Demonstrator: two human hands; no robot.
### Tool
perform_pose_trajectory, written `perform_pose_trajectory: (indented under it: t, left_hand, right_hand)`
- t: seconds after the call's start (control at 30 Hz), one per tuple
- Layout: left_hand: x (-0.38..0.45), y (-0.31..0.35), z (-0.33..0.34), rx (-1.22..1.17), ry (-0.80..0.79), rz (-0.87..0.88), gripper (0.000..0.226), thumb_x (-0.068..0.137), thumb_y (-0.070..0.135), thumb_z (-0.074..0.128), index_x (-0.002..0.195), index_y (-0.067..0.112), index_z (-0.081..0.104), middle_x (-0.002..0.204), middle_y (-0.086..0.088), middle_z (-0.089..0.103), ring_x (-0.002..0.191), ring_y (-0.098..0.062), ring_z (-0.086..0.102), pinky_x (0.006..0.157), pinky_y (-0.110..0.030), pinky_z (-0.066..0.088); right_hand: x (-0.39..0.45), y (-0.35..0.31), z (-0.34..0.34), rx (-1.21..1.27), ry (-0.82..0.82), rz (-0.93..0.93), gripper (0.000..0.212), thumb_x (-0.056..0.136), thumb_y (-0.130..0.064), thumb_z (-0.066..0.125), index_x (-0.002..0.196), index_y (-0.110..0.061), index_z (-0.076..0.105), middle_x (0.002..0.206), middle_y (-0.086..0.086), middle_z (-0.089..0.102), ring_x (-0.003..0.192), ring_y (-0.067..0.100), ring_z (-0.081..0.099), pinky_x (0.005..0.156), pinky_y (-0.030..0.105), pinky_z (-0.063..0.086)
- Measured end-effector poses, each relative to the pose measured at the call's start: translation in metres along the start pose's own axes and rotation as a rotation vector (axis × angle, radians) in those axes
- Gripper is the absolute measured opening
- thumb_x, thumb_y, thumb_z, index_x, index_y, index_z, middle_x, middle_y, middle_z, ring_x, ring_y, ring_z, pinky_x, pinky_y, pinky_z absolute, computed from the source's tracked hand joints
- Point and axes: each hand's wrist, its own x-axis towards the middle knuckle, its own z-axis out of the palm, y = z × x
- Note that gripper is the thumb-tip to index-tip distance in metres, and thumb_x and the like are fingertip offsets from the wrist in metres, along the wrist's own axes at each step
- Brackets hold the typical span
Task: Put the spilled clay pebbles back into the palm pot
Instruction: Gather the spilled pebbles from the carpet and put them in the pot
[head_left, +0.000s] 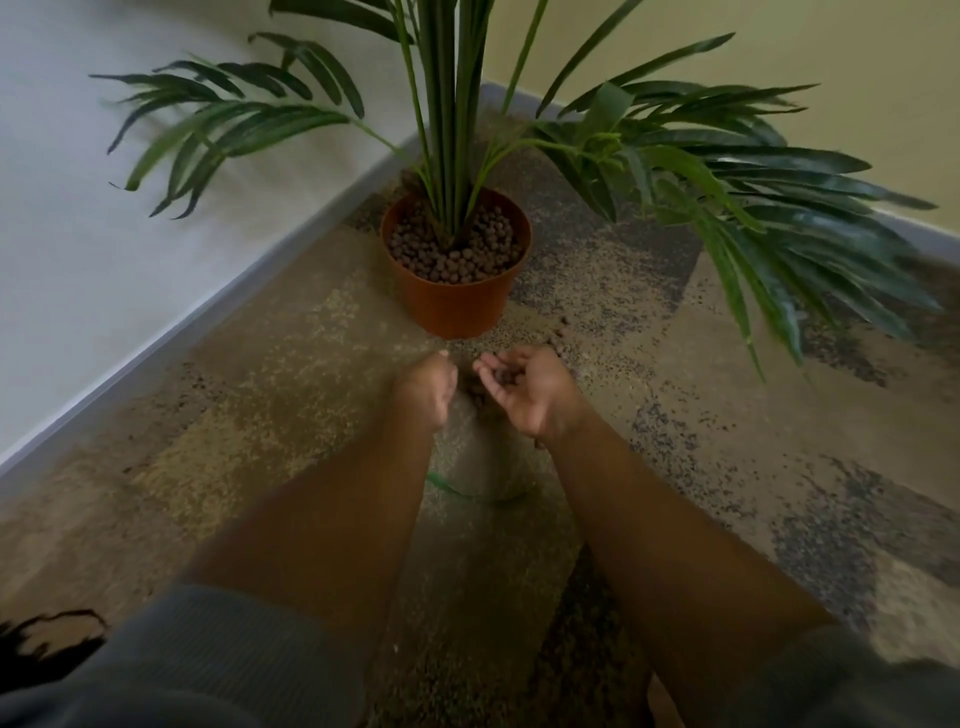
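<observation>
Carpeted floor, round brown pebbles (506, 375)

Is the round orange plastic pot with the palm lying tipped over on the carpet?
No, the round orange plastic pot stands upright on the patterned carpet, its brown clay pebbles level inside the rim.

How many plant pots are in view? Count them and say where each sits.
1: the orange palm pot stands on the carpet near the wall corner, beyond both hands. None seems hidden behind the fronds.
</observation>
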Motion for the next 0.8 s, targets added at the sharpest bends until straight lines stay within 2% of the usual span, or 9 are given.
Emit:
perform_pose_trajectory:
  t: [0.07, 0.1, 0.27, 0.37, 0.47, 0.57, 0.63, 0.7, 0.8]
  left_hand:
    - [-0.005, 0.009, 0.001, -0.253, -0.021, 0.038, 0.034, 0.101, 0.01, 0.041, 0.133, 0.013, 0.053, 0.129, -0.003, 0.057, 0.097, -0.003, 0.059, 0.068, -0.01, 0.053]
    - [-0.009, 0.014, 0.002, -0.374, -0.022, 0.054, 0.034, 0.101, 0.013, 0.041, 0.133, 0.012, 0.054, 0.13, -0.003, 0.057, 0.103, -0.005, 0.058, 0.066, -0.009, 0.051]
    - [-0.044, 0.061, 0.01, -0.625, 0.003, 0.244, 0.045, 0.102, 0.022, 0.029, 0.143, 0.008, 0.042, 0.142, -0.003, 0.05, 0.124, -0.017, 0.055, 0.094, -0.02, 0.044]
    - [-0.052, 0.097, 0.013, -0.732, -0.032, 0.312, 0.044, 0.102, 0.021, 0.027, 0.14, 0.008, 0.047, 0.105, -0.003, 0.059, 0.077, -0.009, 0.059, 0.07, -0.015, 0.048]
    - [-0.056, 0.121, 0.016, -0.71, -0.174, 0.26, 0.044, 0.103, 0.028, 0.028, 0.134, 0.004, 0.05, 0.099, -0.01, 0.056, 0.073, -0.015, 0.054, 0.085, -0.025, 0.052]
    - [-0.057, 0.125, 0.017, -0.646, -0.344, 0.185, 0.051, 0.104, 0.03, 0.028, 0.142, -0.004, 0.035, 0.133, -0.023, 0.047, 0.108, -0.031, 0.054, 0.111, -0.042, 0.036]
    - [-0.059, 0.121, 0.015, -0.623, -0.387, 0.164, 0.056, 0.105, 0.029, 0.024, 0.149, -0.005, 0.022, 0.152, -0.026, 0.028, 0.141, -0.036, 0.029, 0.118, -0.045, 0.021]
    - [-0.059, 0.117, 0.011, -0.61, -0.39, 0.156, 0.055, 0.105, 0.028, 0.022, 0.15, -0.005, 0.018, 0.155, -0.026, 0.02, 0.146, -0.036, 0.017, 0.119, -0.045, 0.017]
    - [-0.057, 0.108, 0.004, -0.613, -0.344, 0.179, 0.051, 0.105, 0.025, 0.022, 0.148, -0.002, 0.027, 0.153, -0.022, 0.029, 0.143, -0.032, 0.029, 0.117, -0.042, 0.026]
  right_hand:
    - [-0.002, -0.005, 0.007, 0.043, -0.033, -0.016, 0.023, 0.101, -0.013, 0.038, 0.11, 0.002, 0.054, 0.124, 0.024, 0.057, 0.116, 0.033, 0.059, 0.095, 0.036, 0.054]
    - [-0.004, -0.008, 0.011, 0.079, -0.056, -0.028, 0.026, 0.102, -0.013, 0.037, 0.114, 0.003, 0.053, 0.126, 0.025, 0.056, 0.116, 0.034, 0.059, 0.097, 0.038, 0.053]
    - [-0.017, -0.035, 0.049, 0.213, -0.193, -0.129, 0.037, 0.103, -0.017, 0.038, 0.127, 0.008, 0.049, 0.129, 0.029, 0.055, 0.119, 0.039, 0.058, 0.099, 0.042, 0.051]
    - [-0.025, -0.053, 0.073, 0.217, -0.224, -0.179, 0.048, 0.103, -0.016, 0.034, 0.145, 0.006, 0.03, 0.149, 0.028, 0.035, 0.139, 0.038, 0.037, 0.108, 0.044, 0.043]
    - [-0.028, -0.064, 0.092, 0.169, -0.201, -0.216, 0.046, 0.103, -0.013, 0.029, 0.145, 0.006, 0.028, 0.153, 0.025, 0.029, 0.143, 0.035, 0.03, 0.117, 0.047, 0.029]
    - [-0.029, -0.07, 0.099, 0.16, -0.191, -0.201, 0.046, 0.103, -0.013, 0.024, 0.144, 0.006, 0.03, 0.149, 0.025, 0.035, 0.139, 0.036, 0.035, 0.118, 0.048, 0.027]
    - [-0.03, -0.07, 0.098, 0.153, -0.18, -0.21, 0.047, 0.103, -0.012, 0.022, 0.147, 0.004, 0.027, 0.153, 0.023, 0.031, 0.142, 0.035, 0.031, 0.118, 0.047, 0.026]
    - [-0.032, -0.069, 0.095, 0.152, -0.194, -0.223, 0.048, 0.104, -0.012, 0.022, 0.149, 0.003, 0.022, 0.156, 0.02, 0.026, 0.145, 0.034, 0.025, 0.119, 0.045, 0.024]
    - [-0.031, -0.065, 0.089, 0.176, -0.195, -0.218, 0.048, 0.103, -0.01, 0.023, 0.15, 0.004, 0.021, 0.155, 0.02, 0.028, 0.143, 0.035, 0.029, 0.117, 0.045, 0.03]
